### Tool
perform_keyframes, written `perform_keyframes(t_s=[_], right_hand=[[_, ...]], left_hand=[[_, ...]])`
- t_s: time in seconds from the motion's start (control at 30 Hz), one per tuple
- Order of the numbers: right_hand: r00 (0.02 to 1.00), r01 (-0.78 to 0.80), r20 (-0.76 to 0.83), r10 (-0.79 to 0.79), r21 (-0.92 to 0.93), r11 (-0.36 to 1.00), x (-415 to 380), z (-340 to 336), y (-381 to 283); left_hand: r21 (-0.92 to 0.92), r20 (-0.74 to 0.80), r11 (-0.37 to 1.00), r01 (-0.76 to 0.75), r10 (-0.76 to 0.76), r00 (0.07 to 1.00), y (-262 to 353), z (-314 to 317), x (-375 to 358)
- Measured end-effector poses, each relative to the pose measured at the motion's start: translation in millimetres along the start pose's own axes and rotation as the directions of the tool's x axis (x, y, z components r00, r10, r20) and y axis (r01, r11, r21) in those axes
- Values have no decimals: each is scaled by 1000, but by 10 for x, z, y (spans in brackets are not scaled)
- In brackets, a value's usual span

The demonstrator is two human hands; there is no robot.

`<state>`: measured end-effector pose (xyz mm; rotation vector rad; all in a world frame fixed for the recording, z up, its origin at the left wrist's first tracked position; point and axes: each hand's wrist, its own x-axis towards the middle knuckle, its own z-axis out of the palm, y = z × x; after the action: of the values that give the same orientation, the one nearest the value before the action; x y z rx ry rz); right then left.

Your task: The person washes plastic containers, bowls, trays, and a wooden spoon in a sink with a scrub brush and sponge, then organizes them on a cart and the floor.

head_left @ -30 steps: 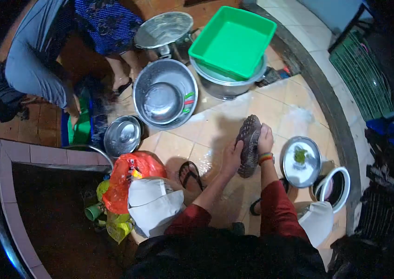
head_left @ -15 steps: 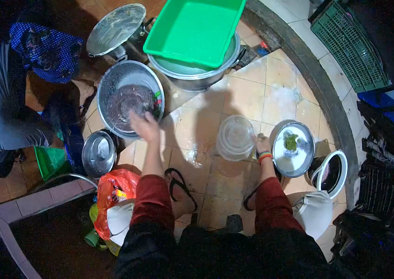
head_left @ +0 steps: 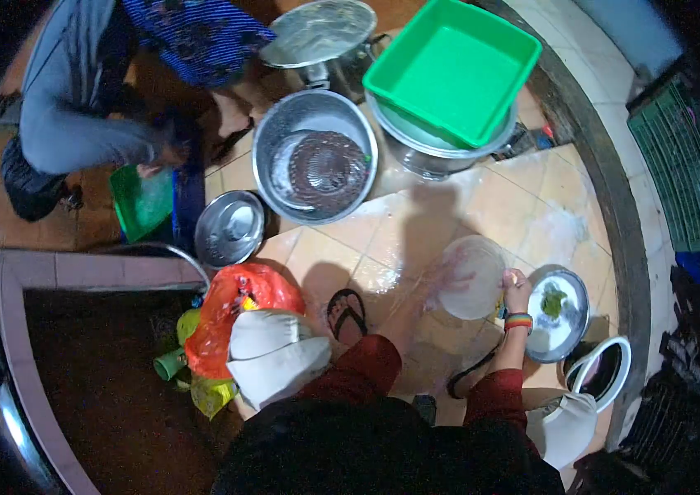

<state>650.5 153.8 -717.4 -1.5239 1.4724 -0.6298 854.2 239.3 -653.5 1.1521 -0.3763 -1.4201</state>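
A translucent round plastic container [head_left: 471, 276] is held above the tiled floor, slightly blurred. My right hand [head_left: 517, 290], with a rainbow band at its wrist, grips the container's right rim. On its left side, my left hand [head_left: 447, 280] is blurred and partly seen through the plastic, so its fingers are unclear. Just right of my right hand sits a metal basin [head_left: 574, 328] with white suds and a green scrubber [head_left: 553, 302]. Up and to the left, a large metal pot [head_left: 315, 157] holds a dark ridged round piece [head_left: 329, 165].
A green tub [head_left: 453, 70] rests on a large pot [head_left: 424, 161]. A small metal bowl [head_left: 230, 229] and red plastic bag [head_left: 238, 301] lie left. At right stands a white-rimmed bucket [head_left: 618, 363]. Another person [head_left: 78, 107] is at upper left.
My left hand has moved from the large pot to the container. The view has shifted, so the pots appear farther right. The other person's hand now shows by the green dustpan-like item.
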Motion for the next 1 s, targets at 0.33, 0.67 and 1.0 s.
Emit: perform_keyframes(t_s=[0.33, 0.67, 1.0], right_hand=[[653, 595, -86, -753, -556, 580, -333, 434, -1559], [800, 593, 58, -597, -232, 771, -383, 298, -1076], [878, -478, -314, 361, -565, 672, 59, -844, 543]], left_hand=[[-445, 250, 878, 176, -66, 966, -191, 231, -224], [-24, 485, 958, 287, -240, 841, -111, 220, -429], [191, 15, 948, 256, -263, 965, -218, 198, -281]])
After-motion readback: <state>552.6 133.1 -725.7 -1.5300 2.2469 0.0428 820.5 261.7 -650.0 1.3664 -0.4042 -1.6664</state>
